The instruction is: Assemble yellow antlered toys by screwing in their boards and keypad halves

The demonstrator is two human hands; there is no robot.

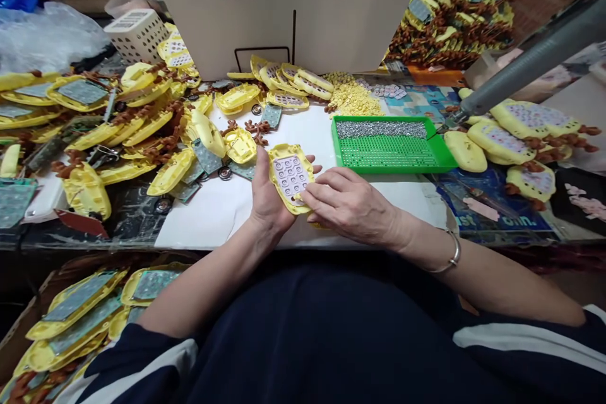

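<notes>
The oval plastic shell (285, 149) was pale yellow, framing a flat, whitish-lilac key panel (288, 174) patterned with rows of small dark marks. The rectangular plastic tray (398, 168) was bright green, its floor dotted in a regular grid, and the heaped small metal pieces (381, 130) were silver-grey. The flat paper sheet (222, 218) was white. The large cardboard carton (284, 22) was whitish with black lettering and some red print. The short fabric sleeve (558, 353) was dark navy, striped white.

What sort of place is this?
Likely a small-electronics assembly workshop: a person's left hand holds a yellow casing with a keypad, among piled circuit boards in matching shells and a green tray of small metal parts.
</notes>
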